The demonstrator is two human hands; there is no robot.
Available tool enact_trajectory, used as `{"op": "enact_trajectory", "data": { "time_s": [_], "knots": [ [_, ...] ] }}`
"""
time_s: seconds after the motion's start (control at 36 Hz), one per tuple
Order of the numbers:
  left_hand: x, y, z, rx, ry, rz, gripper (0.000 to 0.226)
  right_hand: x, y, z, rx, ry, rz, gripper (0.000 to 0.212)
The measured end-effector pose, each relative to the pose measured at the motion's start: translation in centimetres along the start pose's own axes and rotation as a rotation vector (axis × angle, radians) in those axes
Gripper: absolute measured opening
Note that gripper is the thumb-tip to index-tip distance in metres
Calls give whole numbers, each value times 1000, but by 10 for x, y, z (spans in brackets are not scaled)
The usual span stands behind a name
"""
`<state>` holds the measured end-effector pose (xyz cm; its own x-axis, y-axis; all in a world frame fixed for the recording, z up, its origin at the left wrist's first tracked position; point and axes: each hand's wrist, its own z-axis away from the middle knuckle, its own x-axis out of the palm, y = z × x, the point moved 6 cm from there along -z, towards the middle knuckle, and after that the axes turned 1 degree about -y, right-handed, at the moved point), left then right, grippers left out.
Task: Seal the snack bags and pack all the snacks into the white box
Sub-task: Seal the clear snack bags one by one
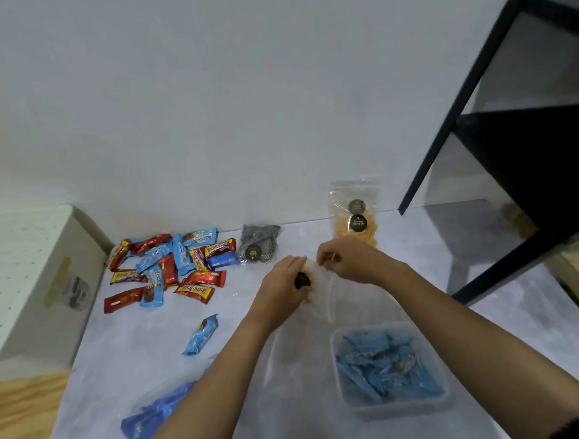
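Note:
Both hands hold a clear snack bag (321, 297) with pale snacks and a dark label, lifted a little over the table's middle. My left hand (282, 287) grips its left side. My right hand (348, 261) pinches its top edge. A bag of orange snacks (354, 215) leans on the wall behind. A bag of dark cookies (259, 243) lies to the left of it. Red and blue wrapped snacks (169, 269) are piled at the left, and one blue wrapper (200, 335) lies apart. The translucent white box (393, 408) near me holds blue wrappers.
A white pegboard case (24, 283) stands at the left edge. A black metal shelf frame (500, 145) rises at the right. A blue plastic bag (151, 421) lies near my left forearm. The grey table (128, 371) ends at a wooden floor on the left.

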<state>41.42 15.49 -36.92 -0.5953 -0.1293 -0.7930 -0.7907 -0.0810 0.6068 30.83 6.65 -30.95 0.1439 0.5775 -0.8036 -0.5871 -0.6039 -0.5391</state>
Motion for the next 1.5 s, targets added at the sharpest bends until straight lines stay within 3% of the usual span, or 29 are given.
{"op": "enact_trajectory", "data": {
  "time_s": [0.14,0.28,0.64,0.83,1.14,1.5],
  "knots": [
    [-19,4,-3,-5,101,100,43,-20,-17,1,-50,-23,64,22],
    [-19,7,-1,-118,22,364,9,-26,-34,2,-65,-25,72,22],
    [-3,-39,48,-336,38,599,10,10,10,41,136,126,-408,7],
    [-13,-28,47,-291,127,657,13,23,16,50,194,306,-462,16],
    [-23,-17,54,-281,185,696,29,31,7,58,206,393,-475,19],
    [-38,-12,48,-198,224,667,11,24,6,62,216,413,-403,9]
  ]
}}
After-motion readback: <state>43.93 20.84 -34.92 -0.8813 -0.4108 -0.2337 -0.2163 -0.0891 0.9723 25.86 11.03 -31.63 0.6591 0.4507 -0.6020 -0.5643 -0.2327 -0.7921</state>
